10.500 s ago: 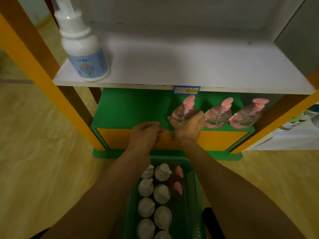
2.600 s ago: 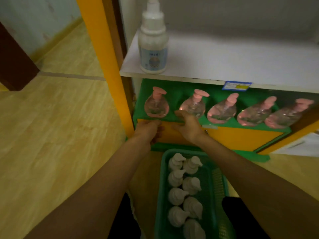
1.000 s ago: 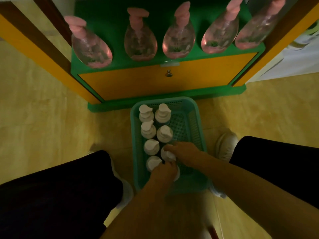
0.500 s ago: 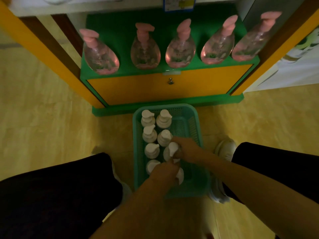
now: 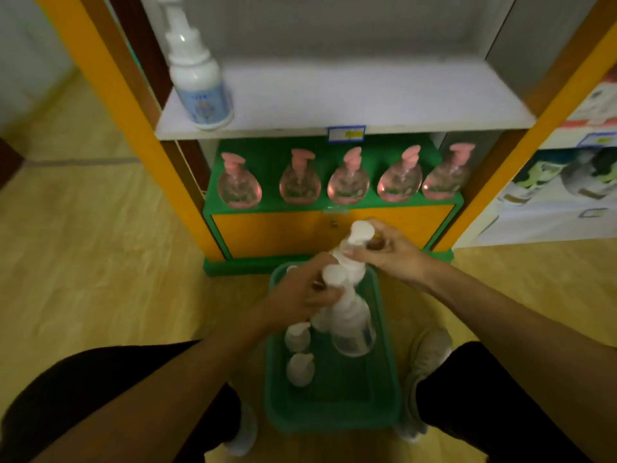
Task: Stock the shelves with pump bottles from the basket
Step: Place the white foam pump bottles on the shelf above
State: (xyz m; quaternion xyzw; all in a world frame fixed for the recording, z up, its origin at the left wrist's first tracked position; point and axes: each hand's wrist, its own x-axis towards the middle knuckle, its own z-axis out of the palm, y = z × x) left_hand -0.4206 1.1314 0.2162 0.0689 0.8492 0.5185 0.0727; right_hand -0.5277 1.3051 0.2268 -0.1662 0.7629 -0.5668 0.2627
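Note:
A green basket (image 5: pixel 334 412) stands on the floor between my feet, with white pump bottles (image 5: pixel 298 365) left in it. My left hand (image 5: pixel 300 292) is shut on the neck of a white pump bottle (image 5: pixel 354 329), lifted above the basket. My right hand (image 5: pixel 387 252) is shut on the pump head of a second white bottle (image 5: pixel 359 233), held higher and nearer the shelf. Several pink pump bottles (image 5: pixel 349 185) line the green lower shelf (image 5: pixel 267 152). The image is blurred.
The white upper shelf (image 5: pixel 350 91) holds one tall white bottle with a blue label (image 5: pixel 200 88) at its left end. Orange posts (image 5: pixel 110 81) frame the unit. An orange cabinet front (image 5: pixel 283 233) lies below the pink bottles. Wooden floor (image 5: pixel 83 245) spreads left.
Both hands have risen out of the basket, each with a white pump bottle. The view has tilted up so the white upper shelf shows again.

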